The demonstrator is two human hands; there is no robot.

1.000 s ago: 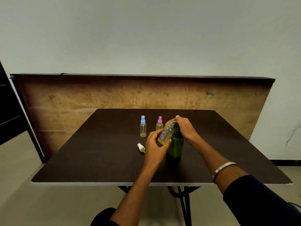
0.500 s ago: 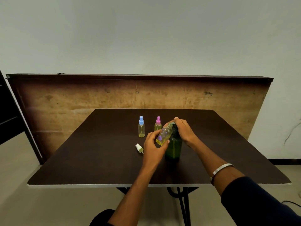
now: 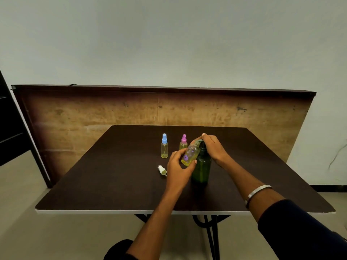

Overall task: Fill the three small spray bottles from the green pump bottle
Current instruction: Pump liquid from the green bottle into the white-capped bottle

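The green pump bottle (image 3: pixel 201 169) stands upright on the dark table (image 3: pixel 116 175). My right hand (image 3: pixel 213 148) lies over its pump head, fingers on top of it. My left hand (image 3: pixel 178 168) grips a small uncapped spray bottle (image 3: pixel 190 154) with a purple flower print, tilted with its mouth at the pump spout; yellow liquid sits in its lower part. A small bottle with a blue sprayer (image 3: pixel 164 146) and one with a pink sprayer (image 3: pixel 183 142) stand upright behind, both holding yellowish liquid. A loose white sprayer cap (image 3: pixel 162 169) lies on the table left of my left hand.
A worn wooden board (image 3: pixel 93 113) stands upright behind the table against a pale wall. The table's near edge (image 3: pixel 93 212) is white, with black metal legs (image 3: pixel 212 233) below. A dark door or cabinet (image 3: pixel 9 124) is at the far left.
Both hands keep their hold; the tilted bottle stays at the spout and the pump head stays under my right hand. Only the camera view has shifted slightly.
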